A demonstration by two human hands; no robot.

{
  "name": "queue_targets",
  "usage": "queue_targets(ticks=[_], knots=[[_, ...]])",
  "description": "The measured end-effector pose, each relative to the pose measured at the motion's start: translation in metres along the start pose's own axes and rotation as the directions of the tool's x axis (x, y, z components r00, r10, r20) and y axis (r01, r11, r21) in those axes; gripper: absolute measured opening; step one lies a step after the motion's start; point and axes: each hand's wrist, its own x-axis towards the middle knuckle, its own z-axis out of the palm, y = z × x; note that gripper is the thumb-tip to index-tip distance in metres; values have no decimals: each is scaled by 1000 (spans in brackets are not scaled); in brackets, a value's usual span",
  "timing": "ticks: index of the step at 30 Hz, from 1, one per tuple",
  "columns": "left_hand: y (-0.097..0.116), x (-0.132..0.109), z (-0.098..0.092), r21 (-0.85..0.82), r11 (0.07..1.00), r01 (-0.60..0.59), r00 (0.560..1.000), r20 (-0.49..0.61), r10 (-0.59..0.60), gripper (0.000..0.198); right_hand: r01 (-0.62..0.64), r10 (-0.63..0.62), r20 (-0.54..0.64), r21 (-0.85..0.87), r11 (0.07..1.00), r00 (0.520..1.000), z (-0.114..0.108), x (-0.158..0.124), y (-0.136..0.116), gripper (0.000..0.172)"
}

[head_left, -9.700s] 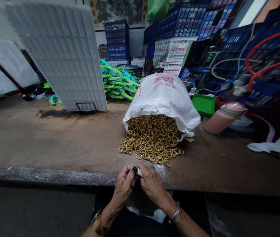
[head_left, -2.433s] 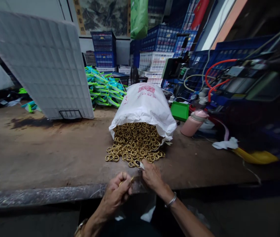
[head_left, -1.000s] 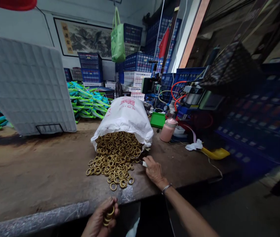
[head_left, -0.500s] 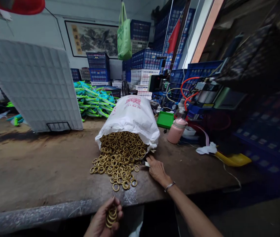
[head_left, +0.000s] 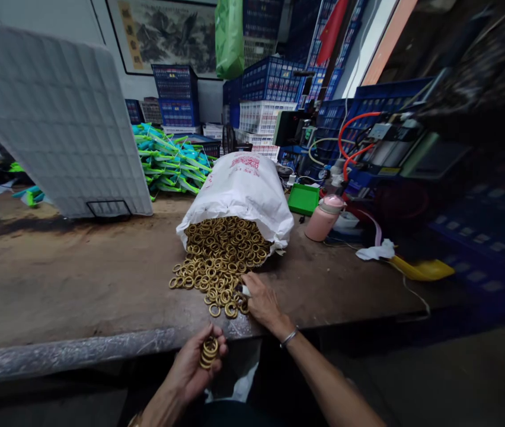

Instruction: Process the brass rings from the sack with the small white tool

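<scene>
In the head view, my left hand is cupped in front of the table edge, its fingers curled around several brass-coloured rings. My right hand reaches to the right side of a heap of the same rings, fingers stretched out and touching or just over them. Something white with a dark end shows at its thumb side; I cannot tell whether it is a wrap or a held item. The heap spills from the mouth of a white woven sack with red print, lying on its side.
On the wooden table, a white padded panel leans at left beside green and blue plastic pieces. At right are a pink bottle, a green tray, a yellow scoop and machinery with red hoses.
My right hand has moved from beside the sack's mouth left and nearer, onto the ring heap. My left hand still holds its rings, now a little higher in view. The camera has tilted down.
</scene>
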Motion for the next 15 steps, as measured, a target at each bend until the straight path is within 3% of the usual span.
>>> queue_targets(ticks=[4,8,15], knots=[[0,1,-5,3,1000,-6,999,33,6,15,-80,97,-132,134,988,986,-4,-11,10,38],[0,0,-6,41,999,-30,994,107,25,7,-138,143,-40,108,985,989,-8,-36,5,18],[-1,-4,-3,134,986,-101,963,261,63,15,-206,206,-9,-108,973,978,-7,-42,-22,13]])
